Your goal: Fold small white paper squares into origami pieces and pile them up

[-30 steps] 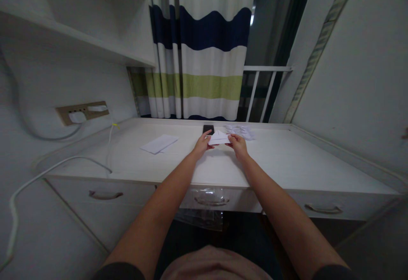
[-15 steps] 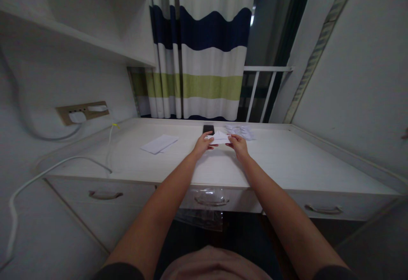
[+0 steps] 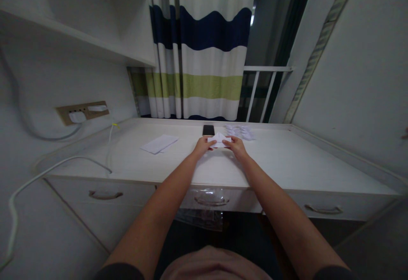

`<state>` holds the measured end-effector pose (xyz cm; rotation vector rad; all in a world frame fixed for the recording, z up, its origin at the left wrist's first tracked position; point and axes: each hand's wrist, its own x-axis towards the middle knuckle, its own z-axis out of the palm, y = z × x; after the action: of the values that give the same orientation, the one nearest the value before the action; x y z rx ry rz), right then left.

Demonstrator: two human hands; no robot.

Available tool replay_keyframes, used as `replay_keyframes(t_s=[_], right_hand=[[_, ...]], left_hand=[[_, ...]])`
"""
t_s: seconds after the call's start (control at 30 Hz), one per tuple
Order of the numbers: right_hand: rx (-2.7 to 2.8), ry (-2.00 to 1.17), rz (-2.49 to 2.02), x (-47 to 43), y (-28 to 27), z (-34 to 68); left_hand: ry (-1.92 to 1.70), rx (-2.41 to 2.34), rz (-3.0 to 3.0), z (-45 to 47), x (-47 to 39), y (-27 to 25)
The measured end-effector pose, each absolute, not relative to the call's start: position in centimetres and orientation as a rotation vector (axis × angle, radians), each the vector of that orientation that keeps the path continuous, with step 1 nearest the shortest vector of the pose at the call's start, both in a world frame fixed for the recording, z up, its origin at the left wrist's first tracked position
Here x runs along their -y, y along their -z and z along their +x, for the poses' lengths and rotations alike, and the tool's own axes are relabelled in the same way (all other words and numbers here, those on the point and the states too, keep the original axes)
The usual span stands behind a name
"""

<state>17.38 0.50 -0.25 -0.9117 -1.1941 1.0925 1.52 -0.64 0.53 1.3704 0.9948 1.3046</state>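
Between my two hands is a piece of folded white paper [image 3: 219, 138] with a pointed top and a straight lower band, held just above the desk. My left hand [image 3: 203, 146] grips its left end, thumb on the near face. At the right end my right hand [image 3: 236, 145] pinches it the same way, fingers behind. Just beyond the paper lies a black phone [image 3: 208, 130]. Several small folded white paper pieces [image 3: 240, 132] are grouped behind my right hand. Flat white sheets [image 3: 159, 143] rest to the left.
The white desk [image 3: 287, 165] has a raised rim at the back and drawers with handles [image 3: 106, 195] in front. A white cable [image 3: 79, 158] runs across its left end from a wall socket [image 3: 83, 112]. A clear plastic bag [image 3: 200, 218] hangs below the middle drawer.
Both hands have come slightly lower and nearer with the folded paper, thumbs moving inward along its front. The paper now faces me more, and more of the phone shows.
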Motion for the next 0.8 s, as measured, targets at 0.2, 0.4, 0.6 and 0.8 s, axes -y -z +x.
replay_keyframes(t_s=[0.2,0.4,0.6,0.8], right_hand=[[1.235,-1.091,-0.902,-0.03,0.0,17.2],[1.333,-1.007,-0.955,0.03,0.19,17.2],[1.469,-0.944,-0.971,0.26,0.17,17.34],[1.495,-0.918,-1.015,0.24,0.11,17.35]], left_hand=[[-1.24,-1.029,1.411,1.59,1.1,-0.68],[-1.236,-1.09,1.397,1.64,0.9,-0.67],[-1.22,-1.099,1.43,1.65,0.78,-0.57],[-1.22,-1.078,1.479,1.63,1.13,-0.61]])
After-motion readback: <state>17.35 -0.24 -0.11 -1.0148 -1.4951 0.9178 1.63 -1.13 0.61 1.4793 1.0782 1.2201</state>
